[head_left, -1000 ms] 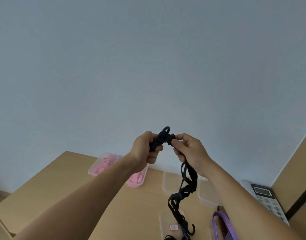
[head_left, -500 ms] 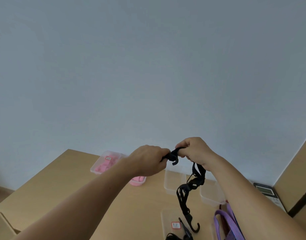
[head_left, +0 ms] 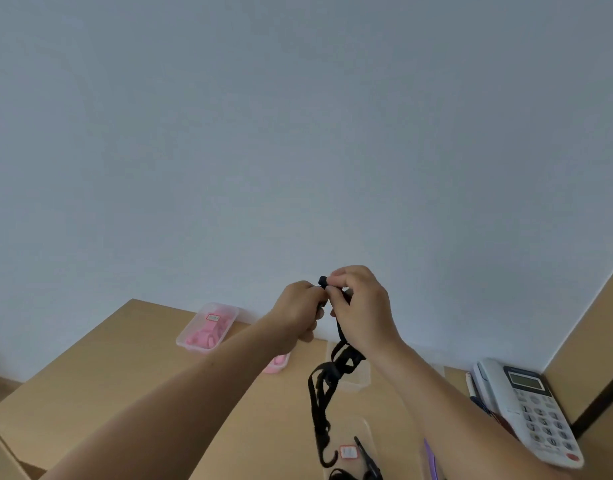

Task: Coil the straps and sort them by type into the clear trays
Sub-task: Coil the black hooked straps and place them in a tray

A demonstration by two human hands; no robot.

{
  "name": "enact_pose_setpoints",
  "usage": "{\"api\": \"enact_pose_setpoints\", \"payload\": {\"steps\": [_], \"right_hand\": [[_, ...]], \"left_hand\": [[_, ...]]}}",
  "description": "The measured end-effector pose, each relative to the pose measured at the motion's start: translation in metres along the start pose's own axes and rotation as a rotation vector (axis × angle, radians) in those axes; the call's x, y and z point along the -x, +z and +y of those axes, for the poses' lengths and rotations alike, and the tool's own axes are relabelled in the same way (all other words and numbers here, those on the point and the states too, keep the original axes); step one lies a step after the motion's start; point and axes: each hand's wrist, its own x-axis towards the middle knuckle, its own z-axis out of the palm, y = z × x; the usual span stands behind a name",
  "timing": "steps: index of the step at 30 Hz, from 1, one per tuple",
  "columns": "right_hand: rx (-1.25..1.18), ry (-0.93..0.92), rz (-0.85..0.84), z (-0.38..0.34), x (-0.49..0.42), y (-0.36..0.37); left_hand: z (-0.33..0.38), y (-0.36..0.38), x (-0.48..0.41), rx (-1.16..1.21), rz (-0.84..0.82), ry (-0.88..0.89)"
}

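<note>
Both hands are raised above the wooden table (head_left: 131,393), close together. My left hand (head_left: 298,318) grips the top end of a black strap (head_left: 324,386), and my right hand (head_left: 362,306) pinches the same end between thumb and fingers. The strap hangs down tangled, and its lower hook dangles over a clear tray (head_left: 362,431) holding black straps at the bottom edge. A clear tray (head_left: 208,327) with pink coiled straps sits at the back left. A second tray with pink straps (head_left: 277,365) shows under my left forearm. Another clear tray (head_left: 362,379) stands behind the hanging strap.
A white desk telephone (head_left: 530,414) sits at the right, against a wooden panel (head_left: 589,341). A purple strap (head_left: 429,455) peeks out beside my right forearm. A pale wall rises behind the table.
Both hands have closed in on the strap's top end and now nearly touch. The view has shifted, so the telephone shows more fully at the right.
</note>
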Motion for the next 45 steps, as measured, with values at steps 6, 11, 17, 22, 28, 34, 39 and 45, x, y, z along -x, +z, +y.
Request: {"api": "enact_pose_setpoints", "payload": {"steps": [6, 11, 17, 22, 28, 34, 39, 45], "right_hand": [[-0.288, 0.233, 0.127, 0.012, 0.005, 0.001], [-0.483, 0.276, 0.05, 0.014, 0.003, -0.007], [-0.617, 0.218, -0.192, 0.009, 0.007, -0.006], [-0.622, 0.328, -0.204, 0.017, 0.004, -0.018], [-0.492, 0.34, -0.413, 0.026, 0.002, -0.034], [-0.291, 0.324, -0.531, 0.028, -0.002, -0.037], [-0.325, 0.33, -0.572, 0.03, -0.004, -0.039], [-0.381, 0.293, -0.352, 0.028, -0.007, -0.032]], "left_hand": [[0.006, -0.008, 0.006, 0.392, -0.152, -0.09], [0.004, -0.024, 0.006, 0.354, -0.269, -0.115], [0.0, -0.022, 0.005, 0.504, -0.49, -0.173], [-0.002, -0.016, 0.005, 0.164, -0.278, -0.085], [0.016, -0.031, 0.004, -0.366, -0.207, 0.285], [0.031, -0.03, 0.01, -0.686, -0.417, 0.204], [0.029, -0.033, 0.014, -0.529, -0.597, 0.088], [0.019, -0.028, 0.011, -0.161, -0.52, 0.114]]}}
